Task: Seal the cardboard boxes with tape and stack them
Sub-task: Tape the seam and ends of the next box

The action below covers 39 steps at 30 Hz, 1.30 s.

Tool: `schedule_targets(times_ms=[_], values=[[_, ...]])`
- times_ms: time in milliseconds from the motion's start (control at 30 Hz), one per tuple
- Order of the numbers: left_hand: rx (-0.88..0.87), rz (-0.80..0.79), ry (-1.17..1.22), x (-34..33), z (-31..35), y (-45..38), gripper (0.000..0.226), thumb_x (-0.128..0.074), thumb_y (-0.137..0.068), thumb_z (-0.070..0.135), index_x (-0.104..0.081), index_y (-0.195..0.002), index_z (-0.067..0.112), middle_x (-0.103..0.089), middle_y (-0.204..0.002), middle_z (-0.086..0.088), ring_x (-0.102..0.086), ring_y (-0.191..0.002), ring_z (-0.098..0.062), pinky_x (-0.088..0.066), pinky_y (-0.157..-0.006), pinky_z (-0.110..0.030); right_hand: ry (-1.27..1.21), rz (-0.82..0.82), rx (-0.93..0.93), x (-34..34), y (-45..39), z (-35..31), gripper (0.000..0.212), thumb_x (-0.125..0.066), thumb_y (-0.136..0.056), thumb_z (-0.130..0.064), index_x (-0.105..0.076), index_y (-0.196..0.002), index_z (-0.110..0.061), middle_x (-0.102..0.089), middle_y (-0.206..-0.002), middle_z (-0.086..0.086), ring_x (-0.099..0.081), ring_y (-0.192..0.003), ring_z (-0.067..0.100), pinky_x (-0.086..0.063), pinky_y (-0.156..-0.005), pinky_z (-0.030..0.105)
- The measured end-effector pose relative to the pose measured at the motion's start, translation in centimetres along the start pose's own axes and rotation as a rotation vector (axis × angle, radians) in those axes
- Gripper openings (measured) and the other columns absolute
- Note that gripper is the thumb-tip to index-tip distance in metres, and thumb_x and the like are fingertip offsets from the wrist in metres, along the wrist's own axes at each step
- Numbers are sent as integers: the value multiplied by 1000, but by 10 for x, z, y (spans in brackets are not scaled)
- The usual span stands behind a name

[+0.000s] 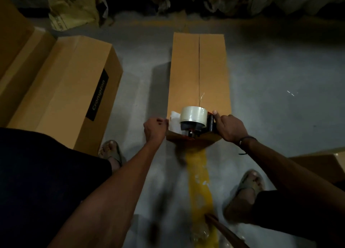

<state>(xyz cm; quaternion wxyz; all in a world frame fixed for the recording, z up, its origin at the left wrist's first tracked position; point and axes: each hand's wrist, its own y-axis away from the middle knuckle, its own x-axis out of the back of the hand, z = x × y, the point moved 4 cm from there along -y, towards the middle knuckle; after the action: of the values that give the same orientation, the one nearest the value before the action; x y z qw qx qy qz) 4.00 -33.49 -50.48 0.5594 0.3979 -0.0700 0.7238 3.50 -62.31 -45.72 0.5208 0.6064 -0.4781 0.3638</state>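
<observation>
A long cardboard box (212, 70) lies on the floor straight ahead, its two top flaps meeting in a centre seam. A tape dispenser (194, 122) with a roll of clear tape sits at the box's near end. My right hand (230, 128) grips the dispenser's handle from the right. My left hand (155, 129) pinches the loose white end of the tape at the box's near left corner. A stretch of tape shines along the seam just beyond the roll.
A second long box (61, 91) with a black label lies to the left, with more boxes behind it. Another box corner (321, 163) shows at the right. A yellow painted strip (199, 182) runs along the grey floor between my sandalled feet. Bags line the back wall.
</observation>
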Motion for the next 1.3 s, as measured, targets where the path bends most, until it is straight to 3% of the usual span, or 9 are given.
schedule_targets(times_ms=[100, 300, 433, 500, 667, 867, 1067, 1167, 1300], values=[[43, -7, 22, -8, 2, 3, 19, -68, -92, 9, -82, -105, 11, -78, -105, -11, -71, -102, -28, -47, -76, -26, 57, -5, 39, 2, 0, -4, 108, 20, -89, -71, -67, -97, -8, -43, -63, -1, -37, -57, 19, -26, -58, 32], [-14, 31, 43, -7, 0, 3, 18, -74, -89, 7, -82, -105, 7, -78, -102, -15, -73, -98, -28, -44, -74, -24, 28, 62, 55, 10, -1, -11, 68, -8, -103, -57, -47, -65, -17, -44, -58, 1, -48, -59, 25, -30, -60, 33], [-9, 28, 72, -11, -2, 2, 21, -86, -81, 18, -82, -98, 6, -78, -93, -13, -73, -90, -26, -47, -74, -24, 100, 24, 88, 11, -6, 15, 100, 14, -90, -70, -67, -98, -12, -56, -70, 6, -57, -73, 31, -32, -63, 35], [-10, 35, 94, -12, -4, 1, 28, -91, -76, 26, -82, -94, 6, -78, -88, -12, -73, -84, -23, -50, -76, -24, 158, 3, 71, 16, -5, 41, 83, 2, -103, -56, -66, -120, -13, -67, -85, 13, -63, -86, 37, -40, -67, 38], [-15, 44, 97, -13, -3, 5, 31, -91, -76, 27, -81, -96, 6, -78, -88, -11, -73, -86, -24, -49, -79, -25, 101, -15, -23, 36, 4, 118, 89, -3, -106, -56, -72, -68, -13, -54, -59, -10, -61, -74, 30, -38, -73, 34], [-281, 136, -127, -21, 28, 24, 31, -81, -81, 15, -68, -109, 19, -68, -106, -2, -63, -100, -25, -55, -84, -41, 79, 16, 49, 36, 4, 125, 97, 4, -92, -64, -73, -68, -11, -49, -52, -10, -60, -68, 27, -36, -73, 33], [-465, -448, -42, -97, 89, 62, 22, -75, -86, 13, -77, -108, 11, -77, -106, -7, -71, -96, -24, -49, -77, -24, 68, 25, 52, 28, 5, 132, 88, -7, -106, -52, -65, -52, -13, -55, -51, -5, -58, -61, 22, -49, -82, 38], [-362, -448, -8, -117, 95, 67, 41, -74, -82, 41, -77, -107, 8, -76, -108, -10, -71, -99, -27, -56, -86, -39, 75, 36, 67, 26, 5, 135, 85, -12, -111, -45, -66, -53, -13, -59, -54, -2, -65, -69, 24, -47, -83, 35], [-322, -396, -5, -121, 88, 59, 30, -80, -85, 31, -78, -107, 10, -76, -110, -16, -71, -104, -29, -58, -88, -43, 36, 16, 65, 23, 1, 140, 89, -8, -110, -51, -67, -53, -14, -62, -53, -1, -63, -62, 16, -46, -80, 32]])
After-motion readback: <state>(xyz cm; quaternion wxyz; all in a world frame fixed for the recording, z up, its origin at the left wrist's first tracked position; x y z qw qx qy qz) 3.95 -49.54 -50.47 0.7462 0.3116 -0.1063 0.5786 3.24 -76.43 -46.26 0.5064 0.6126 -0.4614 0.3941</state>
